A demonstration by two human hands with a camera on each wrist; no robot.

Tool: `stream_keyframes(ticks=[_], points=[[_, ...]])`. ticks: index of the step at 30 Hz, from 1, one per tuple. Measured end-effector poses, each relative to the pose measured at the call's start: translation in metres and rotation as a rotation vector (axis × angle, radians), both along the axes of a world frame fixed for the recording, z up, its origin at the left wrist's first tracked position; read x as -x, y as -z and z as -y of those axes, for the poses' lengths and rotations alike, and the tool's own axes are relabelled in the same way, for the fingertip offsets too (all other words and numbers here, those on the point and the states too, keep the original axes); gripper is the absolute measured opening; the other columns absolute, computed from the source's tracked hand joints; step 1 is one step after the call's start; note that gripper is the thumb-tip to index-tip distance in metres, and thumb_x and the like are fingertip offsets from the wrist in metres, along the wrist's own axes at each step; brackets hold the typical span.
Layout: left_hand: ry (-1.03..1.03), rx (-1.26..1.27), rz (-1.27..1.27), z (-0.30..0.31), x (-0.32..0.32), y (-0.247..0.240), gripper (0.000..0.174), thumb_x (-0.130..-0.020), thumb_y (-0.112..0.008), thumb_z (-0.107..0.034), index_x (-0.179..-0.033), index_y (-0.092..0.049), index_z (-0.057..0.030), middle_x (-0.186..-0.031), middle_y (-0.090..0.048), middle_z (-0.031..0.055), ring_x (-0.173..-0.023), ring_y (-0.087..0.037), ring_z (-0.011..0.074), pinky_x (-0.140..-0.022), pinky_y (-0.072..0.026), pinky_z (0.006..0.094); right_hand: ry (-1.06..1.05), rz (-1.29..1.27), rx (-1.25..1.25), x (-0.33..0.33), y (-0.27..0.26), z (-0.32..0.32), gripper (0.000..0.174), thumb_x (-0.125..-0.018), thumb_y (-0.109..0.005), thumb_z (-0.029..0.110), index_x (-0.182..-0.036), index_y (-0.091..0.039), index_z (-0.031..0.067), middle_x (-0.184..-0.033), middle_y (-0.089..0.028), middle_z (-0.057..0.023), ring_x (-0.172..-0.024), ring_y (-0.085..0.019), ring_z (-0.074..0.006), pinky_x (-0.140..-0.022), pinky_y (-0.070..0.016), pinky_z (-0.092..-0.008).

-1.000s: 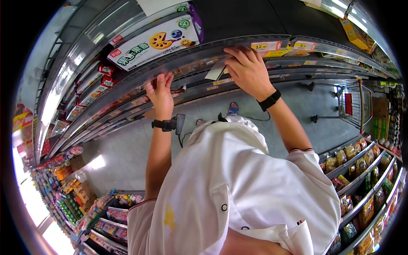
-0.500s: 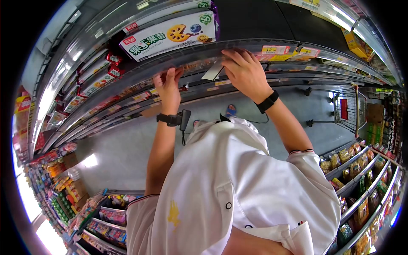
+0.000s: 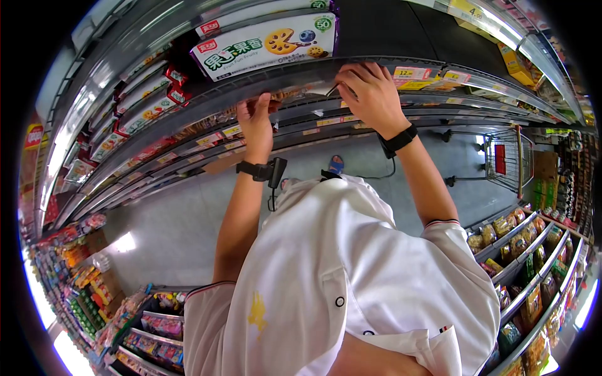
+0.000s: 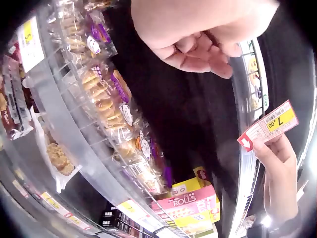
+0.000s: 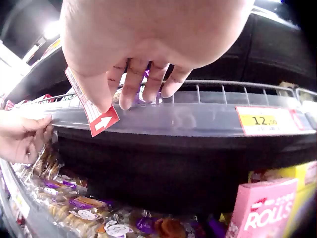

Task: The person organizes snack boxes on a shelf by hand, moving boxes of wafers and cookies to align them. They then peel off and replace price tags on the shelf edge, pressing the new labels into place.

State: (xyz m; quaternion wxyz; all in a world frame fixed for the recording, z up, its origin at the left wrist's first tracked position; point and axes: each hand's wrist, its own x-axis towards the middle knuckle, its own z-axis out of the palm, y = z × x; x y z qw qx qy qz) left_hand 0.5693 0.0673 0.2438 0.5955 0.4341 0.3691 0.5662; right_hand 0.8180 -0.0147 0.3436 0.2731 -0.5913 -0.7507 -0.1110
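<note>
My right hand [image 3: 374, 97] pinches a red, white and yellow price tag [image 4: 269, 126] marked 7.00, between thumb and fingers. The tag stands slanted against the clear label strip [image 5: 178, 119] on the shelf's front edge. Farther left along that strip is my left hand [image 3: 256, 125], thumb and fingertips pinching the strip's edge in the right wrist view. In the left wrist view, the left fingers [image 4: 208, 57] curl inward. A white biscuit box [image 3: 266, 47] with Chinese lettering sits on the shelf just above and behind the left hand.
Bagged pastries [image 4: 106, 99] and a pink ROLLS box [image 5: 262, 208] fill the shelf below. Another price tag [image 5: 262, 120], marked 12, sits in the strip to the right. A shopping cart [image 3: 508, 160] stands in the aisle, and shelves of packaged snacks [image 3: 533, 250] are behind me.
The price tag has swung from hanging below the right hand up toward the strip. My left hand has come a little closer to the right. The head view has shifted slightly.
</note>
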Motion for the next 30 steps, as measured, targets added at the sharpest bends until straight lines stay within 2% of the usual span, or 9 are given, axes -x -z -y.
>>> stream_keyframes(ticks=[6, 9, 16, 19, 22, 25, 26, 29, 30], points=[[0.030, -0.024, -0.034, 0.000, 0.003, -0.001, 0.029, -0.099, -0.076, -0.026, -0.113, -0.061, -0.0064, -0.097, -0.070, 0.0048, -0.078, -0.068, 0.0148, -0.069, -0.0511, 0.0290, -0.065, -0.010, -0.063, 0.023, 0.004, 0.000, 0.015, -0.086, -0.072, 0.015, -0.101, -0.069, 0.0143, -0.130, -0.064, 0.0010, -0.120, -0.060, -0.0260, -0.102, -0.0499, -0.0423], [0.042, -0.010, -0.016, 0.002, 0.003, -0.008, 0.029, -0.099, -0.076, -0.028, -0.112, -0.062, -0.0062, -0.097, -0.071, 0.0050, -0.077, -0.068, 0.0151, -0.068, -0.0507, 0.0286, -0.082, 0.017, -0.122, 0.032, 0.002, -0.004, 0.016, -0.085, -0.073, 0.014, -0.100, -0.069, 0.0139, -0.135, -0.062, -0.0002, -0.121, -0.060, -0.0262, -0.104, -0.0502, -0.0436], [0.045, 0.117, -0.044, 0.008, 0.004, -0.019, 0.030, -0.100, -0.075, -0.031, -0.109, -0.063, -0.0049, -0.096, -0.071, 0.0046, -0.077, -0.069, 0.0139, -0.069, -0.0522, 0.0275, -0.072, 0.006, -0.121, 0.040, 0.000, -0.012, 0.016, -0.084, -0.074, 0.014, -0.100, -0.070, 0.0144, -0.127, -0.063, -0.0023, -0.115, -0.060, -0.0286, -0.102, -0.0500, -0.0432], [0.119, 0.132, -0.248, 0.013, 0.013, -0.012, 0.028, -0.095, -0.079, -0.026, -0.107, -0.062, -0.0069, -0.088, -0.071, 0.0045, -0.075, -0.070, 0.0186, -0.063, -0.0512, 0.0306, -0.072, -0.026, -0.118, 0.041, -0.001, -0.014, 0.016, -0.084, -0.075, 0.014, -0.099, -0.071, 0.0160, -0.122, -0.063, -0.0020, -0.111, -0.060, -0.0290, -0.098, -0.0504, -0.0424], [-0.182, -0.752, -0.949, 0.033, 0.032, -0.030, 0.032, -0.091, -0.081, -0.021, -0.114, -0.062, -0.0095, -0.100, -0.071, 0.0052, -0.092, -0.069, 0.0255, -0.077, -0.0532, 0.0372, -0.097, -0.081, -0.120, 0.040, 0.000, -0.019, 0.018, -0.081, -0.078, 0.014, -0.098, -0.071, 0.0172, -0.120, -0.063, -0.0018, -0.108, -0.060, -0.0293, -0.094, -0.0506, -0.0422], [-0.370, -0.952, -1.086, 0.021, 0.031, -0.066, 0.033, -0.087, -0.082, -0.016, -0.117, -0.067, -0.0131, -0.122, -0.069, 0.0055, -0.112, -0.063, 0.0301, -0.093, -0.0488, 0.0403, -0.118, -0.144, -0.090, 0.038, 0.001, -0.018, 0.020, -0.079, -0.080, 0.012, -0.096, -0.071, 0.0172, -0.118, -0.063, -0.0020, -0.107, -0.060, -0.0296, -0.093, -0.0504, -0.0424], [-0.370, -0.942, -1.117, 0.015, 0.032, -0.063, 0.042, -0.088, -0.081, -0.015, -0.127, -0.067, -0.0159, -0.131, -0.063, 0.0034, -0.121, -0.057, 0.0285, -0.105, -0.0423, 0.0426, -0.125, -0.164, -0.076, 0.037, 0.002, -0.019, 0.020, -0.079, -0.080, 0.011, -0.096, -0.071, 0.0170, -0.118, -0.064, -0.0022, -0.106, -0.060, -0.0297, -0.093, -0.0503, -0.0424], [-0.426, -1.017, -1.206, 0.000, 0.036, -0.058, 0.047, -0.088, -0.081, -0.015, -0.133, -0.067, -0.0191, -0.129, -0.061, 0.0014, -0.122, -0.055, 0.0270, -0.106, -0.0426, 0.0429, -0.166, -0.197, -0.081, 0.034, 0.001, -0.022, 0.020, -0.078, -0.080, 0.009, -0.095, -0.071, 0.0163, -0.117, -0.064, -0.0024, -0.105, -0.060, -0.0299, -0.093, -0.0500, -0.0420], [-0.427, -1.043, -1.193, -0.002, 0.035, -0.059, 0.049, -0.088, -0.081, -0.015, -0.135, -0.068, -0.0228, -0.127, -0.061, 0.0003, -0.121, -0.054, 0.0263, -0.108, -0.0412, 0.0436, -0.180, -0.205, -0.089, 0.032, 0.002, -0.022, 0.020, -0.078, -0.079, 0.009, -0.095, -0.071, 0.0161, -0.116, -0.064, -0.0025, -0.105, -0.060, -0.0299, -0.093, -0.0500, -0.0418]])
